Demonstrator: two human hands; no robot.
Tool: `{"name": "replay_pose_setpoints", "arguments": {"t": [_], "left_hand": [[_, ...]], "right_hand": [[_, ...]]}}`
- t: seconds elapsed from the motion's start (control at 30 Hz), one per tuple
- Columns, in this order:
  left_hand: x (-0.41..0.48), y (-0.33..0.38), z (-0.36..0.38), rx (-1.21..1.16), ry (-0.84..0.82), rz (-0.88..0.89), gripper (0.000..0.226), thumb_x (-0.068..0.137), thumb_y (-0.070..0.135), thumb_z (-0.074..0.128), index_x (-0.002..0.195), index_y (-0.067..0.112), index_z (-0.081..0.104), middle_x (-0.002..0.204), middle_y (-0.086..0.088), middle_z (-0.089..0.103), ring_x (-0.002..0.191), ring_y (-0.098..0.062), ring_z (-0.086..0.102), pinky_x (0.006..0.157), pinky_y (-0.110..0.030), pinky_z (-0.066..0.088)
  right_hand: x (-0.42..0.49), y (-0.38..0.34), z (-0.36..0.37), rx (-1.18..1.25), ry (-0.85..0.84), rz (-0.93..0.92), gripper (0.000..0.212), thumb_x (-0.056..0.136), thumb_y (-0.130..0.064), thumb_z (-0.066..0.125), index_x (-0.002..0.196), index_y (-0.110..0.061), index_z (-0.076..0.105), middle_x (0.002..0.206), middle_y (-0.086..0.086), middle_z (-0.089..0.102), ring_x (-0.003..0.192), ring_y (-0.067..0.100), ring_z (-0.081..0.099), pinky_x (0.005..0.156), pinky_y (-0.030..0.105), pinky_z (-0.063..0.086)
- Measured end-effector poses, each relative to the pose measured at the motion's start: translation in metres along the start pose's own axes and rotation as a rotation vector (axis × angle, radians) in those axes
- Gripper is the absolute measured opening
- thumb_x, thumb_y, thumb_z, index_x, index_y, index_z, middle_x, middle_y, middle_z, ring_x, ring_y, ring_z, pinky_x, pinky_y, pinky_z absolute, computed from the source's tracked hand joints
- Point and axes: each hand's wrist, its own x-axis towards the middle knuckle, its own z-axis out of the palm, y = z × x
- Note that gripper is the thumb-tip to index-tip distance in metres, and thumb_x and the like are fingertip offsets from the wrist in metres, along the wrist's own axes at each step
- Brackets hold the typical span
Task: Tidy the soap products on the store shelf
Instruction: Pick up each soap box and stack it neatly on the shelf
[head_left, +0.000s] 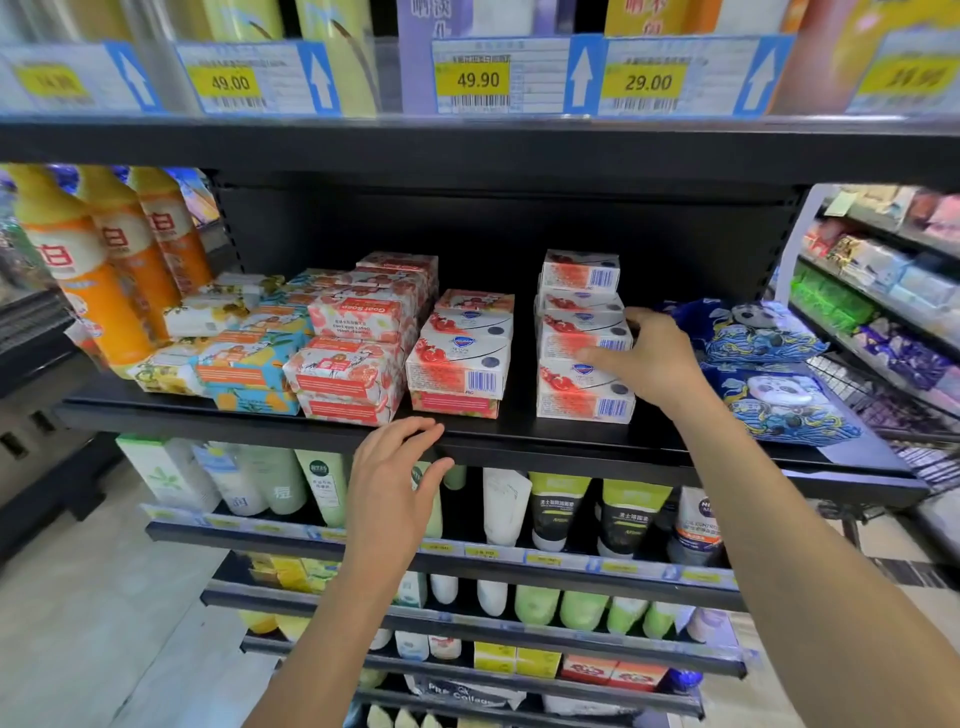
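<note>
Black shelf (519, 441) edge, nearest: the left hand (389, 483) hovers below-left of the soap stack (582, 400), fingers loose, holding nothing. The right hand (654, 358) clasps the soap stack from its right, thumb across a box front. Left of it stands a shorter pile (460, 364), a gap between. Squaring the soap stack seems in hand; next, probably, a level push leftward to close that gap.

Bare shelf (522, 423) gap between soap stacks (460, 358) (panda packs (779, 400) right)
</note>
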Motion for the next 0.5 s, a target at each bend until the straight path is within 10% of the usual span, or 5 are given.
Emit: {"name": "replay_pose_setpoints", "arguments": {"t": [0.2,0.5], "left_hand": [[0.000,0.002,-0.002,-0.035,-0.001,-0.018,0.035,0.087,0.017,0.081,0.122,0.014,0.074,0.127,0.004,0.067,0.124,-0.015,0.053,0.110,-0.028,0.033],[0.000,0.005,-0.002,-0.031,0.021,-0.013,0.034,0.087,0.016,0.081,0.121,0.013,0.074,0.126,0.003,0.067,0.123,-0.012,0.050,0.109,-0.030,0.034]], "right_hand": [[0.007,0.016,0.005,0.077,0.011,-0.055,0.049,0.082,-0.019,0.086,0.125,-0.023,0.063,0.115,-0.005,0.071,0.099,0.018,0.072,0.071,0.042,0.065],[0.003,0.019,-0.002,0.089,0.050,-0.038,0.064,0.075,-0.024,0.091,0.128,-0.015,0.056,0.098,-0.015,0.063,0.090,0.008,0.067,0.070,0.030,0.061]]}}
